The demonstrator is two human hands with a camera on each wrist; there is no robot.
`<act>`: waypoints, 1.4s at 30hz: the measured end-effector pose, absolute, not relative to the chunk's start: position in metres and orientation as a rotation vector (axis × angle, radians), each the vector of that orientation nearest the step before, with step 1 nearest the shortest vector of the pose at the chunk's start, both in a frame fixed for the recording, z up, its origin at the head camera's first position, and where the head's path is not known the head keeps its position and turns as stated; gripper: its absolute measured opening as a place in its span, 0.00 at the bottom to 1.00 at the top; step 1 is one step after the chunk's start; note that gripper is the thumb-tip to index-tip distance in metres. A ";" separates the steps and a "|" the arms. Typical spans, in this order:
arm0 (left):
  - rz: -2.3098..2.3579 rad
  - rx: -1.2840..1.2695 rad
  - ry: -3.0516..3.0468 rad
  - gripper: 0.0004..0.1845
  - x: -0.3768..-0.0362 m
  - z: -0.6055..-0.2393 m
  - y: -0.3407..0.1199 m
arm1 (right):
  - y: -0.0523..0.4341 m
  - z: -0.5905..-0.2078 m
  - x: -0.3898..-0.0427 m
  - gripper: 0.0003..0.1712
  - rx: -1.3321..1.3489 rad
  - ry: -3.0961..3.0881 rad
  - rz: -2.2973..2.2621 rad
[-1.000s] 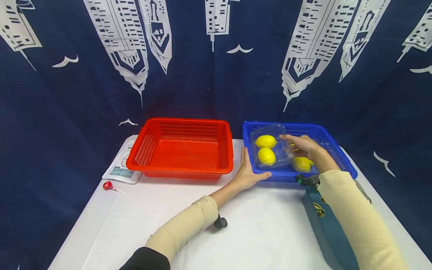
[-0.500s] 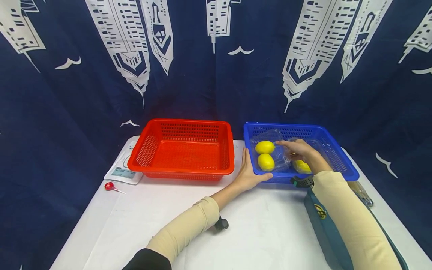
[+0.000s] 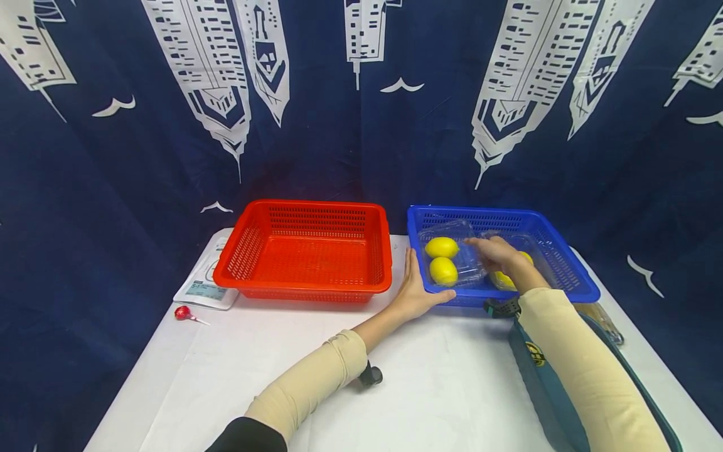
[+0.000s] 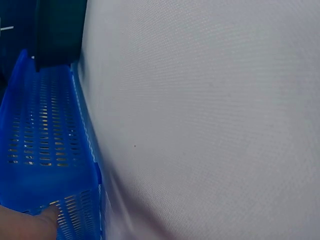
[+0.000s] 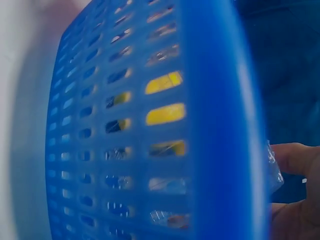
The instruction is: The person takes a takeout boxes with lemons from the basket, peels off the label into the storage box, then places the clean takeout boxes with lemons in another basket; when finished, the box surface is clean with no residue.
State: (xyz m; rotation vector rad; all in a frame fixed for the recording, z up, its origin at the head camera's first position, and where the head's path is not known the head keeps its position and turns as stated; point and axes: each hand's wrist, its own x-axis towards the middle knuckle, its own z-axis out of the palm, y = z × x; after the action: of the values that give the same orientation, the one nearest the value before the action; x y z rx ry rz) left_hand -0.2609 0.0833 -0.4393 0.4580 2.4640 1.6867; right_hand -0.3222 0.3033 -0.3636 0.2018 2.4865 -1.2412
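My right hand [image 3: 499,256] reaches into the blue basket [image 3: 565,263] and pinches the right edge of a clear plastic container [image 3: 467,254]. In the right wrist view, a bit of that clear plastic [image 5: 274,172] shows between finger and thumb, beyond the basket wall. Two yellow lemons [image 3: 442,247] sit in the container. A second clear pack with yellow fruit [image 3: 504,280] is partly hidden under my right hand. My left hand [image 3: 415,294] rests against the basket's front left corner, fingers straight along the side and thumb along the front.
An open red basket [image 3: 316,257] stands left of the blue one. A white pouch [image 3: 206,282] and a red lollipop [image 3: 182,312] lie at the table's left edge. Below the blue basket, a dark teal case [image 3: 545,383] sits partly under my right arm, near a clear packet [image 3: 604,322].
The container with the lemons has come down from a tilt to lie lower and flatter in the blue basket, my right hand moving with it. My left hand stays at the corner.
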 end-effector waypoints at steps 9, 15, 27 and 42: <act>1.692 0.460 2.470 0.67 -0.261 -0.439 0.084 | 0.306 -0.363 -0.320 0.30 0.181 2.497 -1.166; 1.683 0.457 2.477 0.67 -0.261 -0.438 0.082 | 0.304 -0.363 -0.318 0.30 0.193 2.503 -1.170; 1.675 0.456 2.469 0.66 -0.260 -0.438 0.081 | 0.297 -0.378 -0.318 0.26 0.201 2.507 -1.157; 1.678 0.428 2.464 0.66 -0.261 -0.436 0.079 | 0.298 -0.382 -0.318 0.41 0.186 2.467 -1.104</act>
State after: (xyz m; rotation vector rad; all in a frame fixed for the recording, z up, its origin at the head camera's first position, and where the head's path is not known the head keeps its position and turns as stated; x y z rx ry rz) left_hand -0.2610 0.0787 -0.4359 0.4280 2.4643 1.6783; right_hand -0.3176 0.2978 -0.3821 0.1859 2.4668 -1.1043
